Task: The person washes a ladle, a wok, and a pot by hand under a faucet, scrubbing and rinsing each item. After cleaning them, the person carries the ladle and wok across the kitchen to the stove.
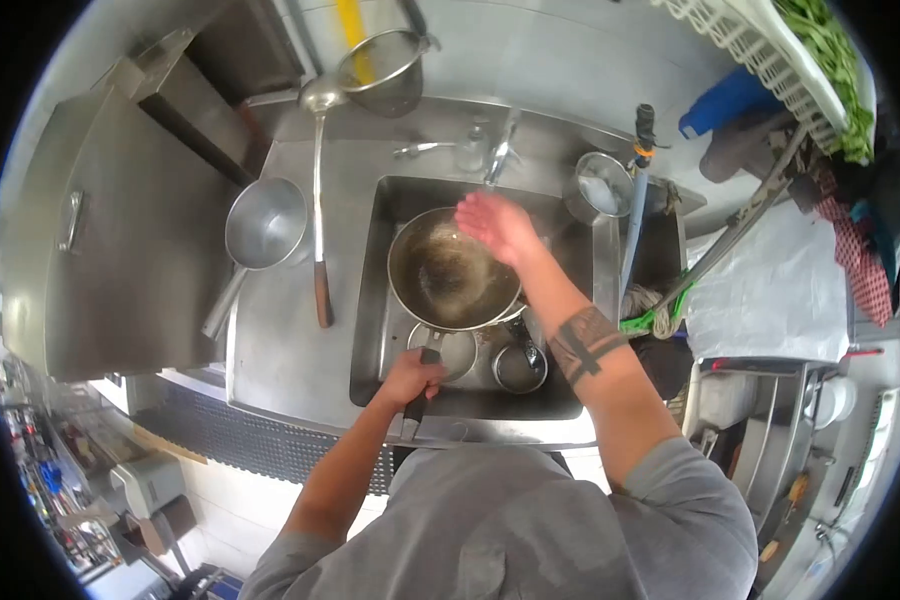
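Note:
My left hand (pixel 413 378) is wrapped around the dark handle of a frying pan (pixel 415 275), which is held over the sink (pixel 372 330). The inside of the pan is stained brown, darker toward its middle. Over the pan's far right rim, my right hand (pixel 494 224) is stretched out with nothing in it, its fingertips just below the faucet spout (pixel 498 160). Beneath the pan, partly covered by it, lie a round metal vessel (pixel 457 352) and a small pot (pixel 520 369).
Left on the steel counter are a saucepan (pixel 267 224) and a long ladle (pixel 318 200). A mesh strainer (pixel 382 85) is behind. To the right stand a metal container (pixel 600 190) and a blue-grey pole (pixel 634 235). A white basket of greens (pixel 785 75) hangs upper right.

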{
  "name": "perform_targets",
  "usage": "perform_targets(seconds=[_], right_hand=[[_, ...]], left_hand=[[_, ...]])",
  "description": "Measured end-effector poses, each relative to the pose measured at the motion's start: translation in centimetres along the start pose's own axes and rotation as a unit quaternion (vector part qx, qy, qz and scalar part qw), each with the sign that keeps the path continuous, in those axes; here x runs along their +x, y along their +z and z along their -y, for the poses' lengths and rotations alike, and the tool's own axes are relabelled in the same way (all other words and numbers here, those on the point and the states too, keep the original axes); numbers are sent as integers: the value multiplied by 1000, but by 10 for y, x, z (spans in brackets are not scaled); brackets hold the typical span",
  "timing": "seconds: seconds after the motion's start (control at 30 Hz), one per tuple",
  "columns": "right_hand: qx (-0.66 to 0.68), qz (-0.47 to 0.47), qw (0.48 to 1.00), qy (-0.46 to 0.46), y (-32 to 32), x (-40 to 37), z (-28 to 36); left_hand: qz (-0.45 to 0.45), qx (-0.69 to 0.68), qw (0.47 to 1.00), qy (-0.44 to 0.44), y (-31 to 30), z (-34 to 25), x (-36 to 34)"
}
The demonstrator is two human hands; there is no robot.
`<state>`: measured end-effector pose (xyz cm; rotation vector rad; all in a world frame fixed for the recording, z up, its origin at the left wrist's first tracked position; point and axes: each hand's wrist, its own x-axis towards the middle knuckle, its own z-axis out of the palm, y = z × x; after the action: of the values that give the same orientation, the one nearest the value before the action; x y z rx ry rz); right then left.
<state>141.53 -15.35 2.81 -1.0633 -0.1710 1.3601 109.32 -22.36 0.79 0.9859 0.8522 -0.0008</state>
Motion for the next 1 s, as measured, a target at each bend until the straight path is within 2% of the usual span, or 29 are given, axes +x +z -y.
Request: perform_targets(seconds=[0.07,0.17,0.23,0.3,0.33,0.4,0.43,0.47,0.5,0.53,0.57,0.6,0.63,0.67,0.7,0.73,0.77,0.8,0.83,0.87,0.9,0.97,1.0], right_hand=[[6,-16,1000,8,18,18,0],[-15,35,999,3,41,20,6],[-158,168,973,-11,41,-8,9],[-379,19,924,49,18,-5,-4],[-382,27,922,53,0,8,-12],[-406,-162,898,-60,-33,30,-35],[-403,-159,900,-56,-26,34,-42],[-244,-113,959,-92,-13,37,-51],[-77,-67,987,-128,-1,38,-59],[-50,7,998,-30,0,39,-74],[-23,82,994,67,4,32,-84],[-86,95,975,183,1,16,-88],[-249,100,931,248,3,-3,-80],[-353,214,875,252,-10,-11,-76],[-493,252,790,263,-25,-13,-64],[-521,361,727,263,-70,6,-58],[-666,152,655,321,-45,-11,-32],[-700,102,631,321,-64,11,-26],[-821,60,540,173,-35,4,-4],[-880,-35,471,-47,-26,5,-4],[-832,-97,544,-39,3,6,0],[-742,12,653,-154,5,14,-39],[-670,101,729,-96,-8,23,-71]], left_hand=[[13,-33,999,6,3,9,2],[22,-36,999,14,8,10,-3],[37,-39,998,13,9,-1,-14],[46,-54,997,14,8,-17,-26],[60,-62,996,13,7,-23,-30],[81,-36,996,16,6,-29,-34],[109,-4,994,20,5,-34,-35],[107,-1,994,16,8,-43,-36],[103,63,993,11,12,-55,-34],[101,127,987,8,17,-62,-33],[103,130,986,7,20,-62,-30],[79,129,988,15,20,-62,-25],[54,126,990,25,18,-61,-19],[55,127,990,24,11,-56,-16],[61,99,993,18,0,-48,-15],[66,70,995,11,-5,-43,-15],[62,65,996,6,-5,-43,-18],[82,84,993,7,-4,-46,-24],[102,107,989,9,-5,-48,-31],[96,109,989,6,-1,-49,-33],[91,172,981,13,10,-52,-32],[92,287,953,-4,20,-54,-23],[91,288,953,-2,20,-54,-23]])
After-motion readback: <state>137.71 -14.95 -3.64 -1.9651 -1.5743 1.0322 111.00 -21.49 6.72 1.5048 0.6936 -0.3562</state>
